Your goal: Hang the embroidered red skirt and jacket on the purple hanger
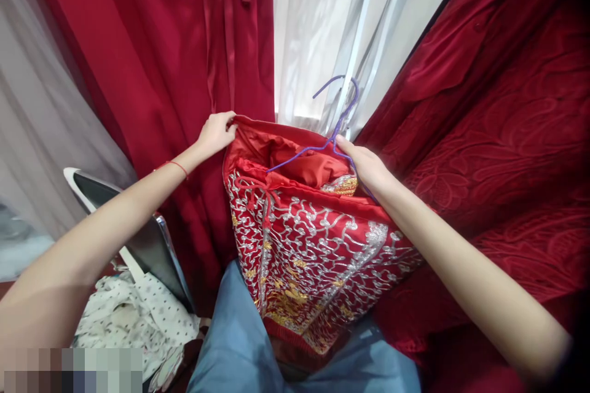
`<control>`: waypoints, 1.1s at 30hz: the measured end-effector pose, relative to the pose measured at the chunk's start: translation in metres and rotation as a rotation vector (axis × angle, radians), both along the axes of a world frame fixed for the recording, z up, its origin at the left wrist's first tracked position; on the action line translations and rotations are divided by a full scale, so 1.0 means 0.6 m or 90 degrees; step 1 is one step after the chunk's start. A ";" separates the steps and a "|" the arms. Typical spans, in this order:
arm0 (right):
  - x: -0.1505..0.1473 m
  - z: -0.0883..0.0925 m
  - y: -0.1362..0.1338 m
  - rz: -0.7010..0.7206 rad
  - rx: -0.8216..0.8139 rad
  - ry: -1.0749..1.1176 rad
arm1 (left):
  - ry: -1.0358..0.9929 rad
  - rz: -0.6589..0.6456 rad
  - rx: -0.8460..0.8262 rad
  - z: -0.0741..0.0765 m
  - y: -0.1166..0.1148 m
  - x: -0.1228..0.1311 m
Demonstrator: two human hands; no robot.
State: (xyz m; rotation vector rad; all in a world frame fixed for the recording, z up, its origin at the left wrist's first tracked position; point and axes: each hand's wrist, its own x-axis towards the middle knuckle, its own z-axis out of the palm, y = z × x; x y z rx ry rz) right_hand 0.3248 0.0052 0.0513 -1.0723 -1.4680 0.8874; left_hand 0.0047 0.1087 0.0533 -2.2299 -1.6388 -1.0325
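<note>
A red skirt [299,258] with silver and gold embroidery hangs in front of my legs, its waistband toward me and its red lining showing inside. My left hand [216,134] is closed on the left corner of the waistband. My right hand [366,166] grips a purple hanger [338,123] just below the hook, thumb on the wire. The hanger's left arm reaches across the waist opening; its right arm runs partly under my hand. Whether my right fingers also hold the skirt's fabric is hidden.
Red curtain-like cloth [161,73] hangs on the left, and red patterned fabric [502,166] fills the right. Sheer white cloth [313,31] hangs between them. At lower left are a chair [170,258] and a polka-dot cloth [161,304].
</note>
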 end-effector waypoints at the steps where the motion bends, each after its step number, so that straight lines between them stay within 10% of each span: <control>1: 0.001 -0.001 0.001 -0.003 0.004 -0.004 | 0.005 0.016 0.006 -0.008 -0.008 -0.005; 6: 0.006 -0.001 0.003 -0.009 0.014 -0.016 | 0.069 0.059 0.087 -0.041 -0.054 -0.019; 12: 0.008 -0.001 0.006 0.029 -0.012 -0.009 | 0.037 0.038 0.206 -0.008 -0.065 -0.100; 18: 0.025 -0.011 0.006 0.063 -0.008 -0.001 | 0.263 -0.060 0.195 -0.019 -0.080 -0.126; 24: 0.046 -0.010 -0.009 0.009 0.073 -0.099 | 0.037 -0.001 0.313 -0.022 -0.243 -0.032; 28: 0.050 -0.011 -0.020 -0.022 0.128 -0.147 | 0.058 -0.119 -0.001 -0.034 -0.392 0.052; 33: 0.044 -0.011 -0.030 0.016 0.087 -0.148 | 0.219 -0.113 -0.101 -0.027 -0.400 0.139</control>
